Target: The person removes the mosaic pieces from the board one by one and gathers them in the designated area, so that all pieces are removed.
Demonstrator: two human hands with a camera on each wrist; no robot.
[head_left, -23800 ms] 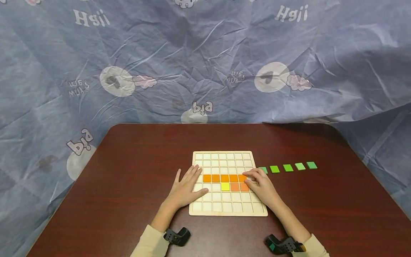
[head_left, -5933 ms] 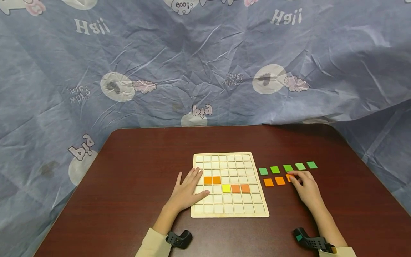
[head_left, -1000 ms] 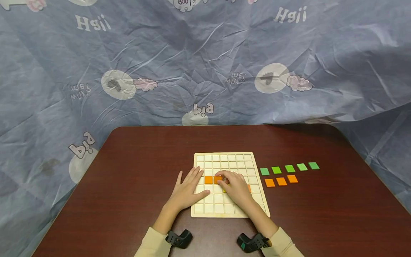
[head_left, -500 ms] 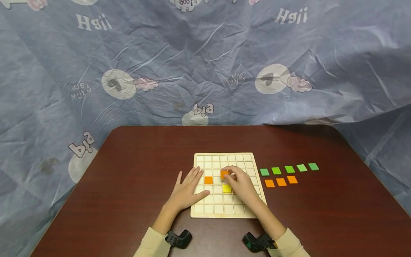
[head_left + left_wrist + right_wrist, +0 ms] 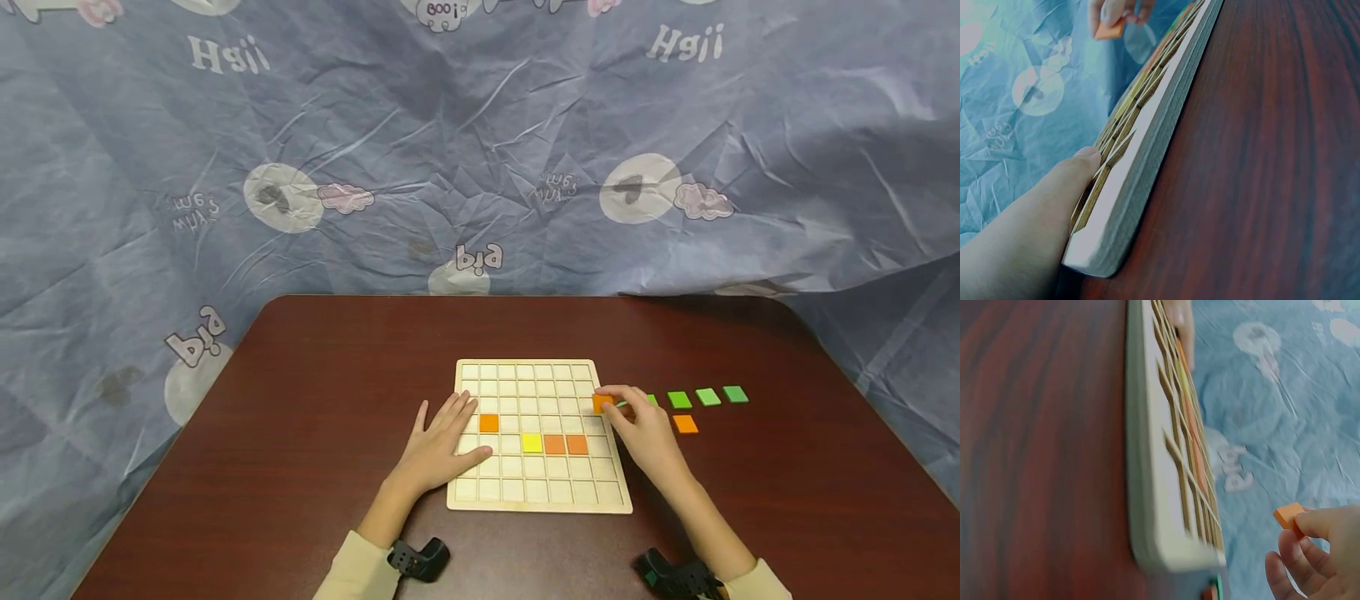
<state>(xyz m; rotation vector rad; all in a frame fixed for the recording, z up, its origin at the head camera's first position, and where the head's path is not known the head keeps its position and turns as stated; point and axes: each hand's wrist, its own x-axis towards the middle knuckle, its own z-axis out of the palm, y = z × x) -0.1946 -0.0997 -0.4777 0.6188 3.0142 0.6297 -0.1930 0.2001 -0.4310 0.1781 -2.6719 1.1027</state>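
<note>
My left hand point(image 5: 435, 450) rests spread, fingers straight, on the left edge of a pale wooden grid board point(image 5: 540, 495). In the left wrist view its thumb point(image 5: 1063, 184) lies along the board's rim. Over the board's upper right edge, my right hand point(image 5: 647, 433) pinches a small square orange tile point(image 5: 602, 404) between thumb and fingers. The right wrist view shows that orange tile point(image 5: 1288, 515) held up, tilted, past the board's corner. In the grid sit one orange tile point(image 5: 489, 423), a yellow tile point(image 5: 532, 442) and two coral tiles point(image 5: 554, 444), side by side with the yellow.
Right of the board, a row of green tiles point(image 5: 679, 400) lies on the dark brown table point(image 5: 360, 350), partly hidden by my right hand. Below that row an orange tile point(image 5: 686, 424) shows. A blue-grey printed cloth point(image 5: 480, 150) hangs behind the table.
The row of five orange tiles in the board is down to one; others lie on the table. Lately my right hand lifted another and carried it right. My left hand stays put.
</note>
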